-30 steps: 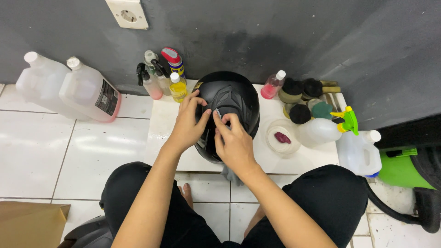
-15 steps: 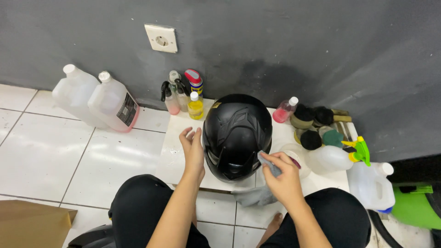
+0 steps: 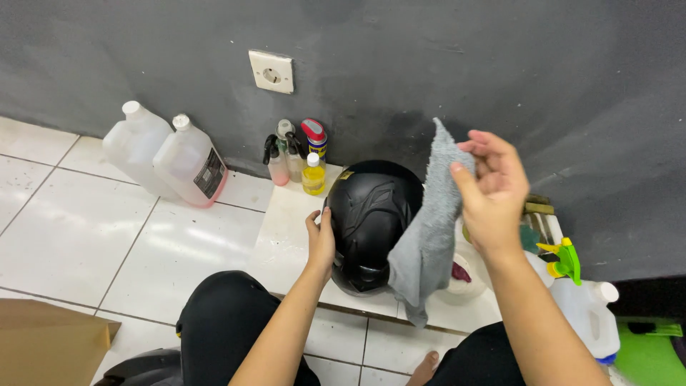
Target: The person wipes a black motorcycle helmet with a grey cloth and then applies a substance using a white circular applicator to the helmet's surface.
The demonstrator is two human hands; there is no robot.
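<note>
Whereas half a second earlier the grey cloth (image 3: pixel 429 236) was held low beside the helmet, it is now lifted clear and hangs from the right hand (image 3: pixel 493 189), whose fingers (image 3: pixel 468 187) are pinched on its upper edge in front of the dark wall. The lower end of the cloth is draped over the right flank of the black helmet (image 3: pixel 371 221), which is seated upright on the white tiled platform (image 3: pixel 286 236) between the knees. The left hand (image 3: pixel 321 239) is laid flat against the left side of the helmet, as before, its fingers extended and pressed to the shell rather than closed around anything. Behind the helmet, a yellow bottle (image 3: pixel 313 175) and a group of spray bottles (image 3: pixel 286 154) are set against the wall. Two translucent jugs (image 3: pixel 168 157) are placed well apart to the left on the floor.
</note>
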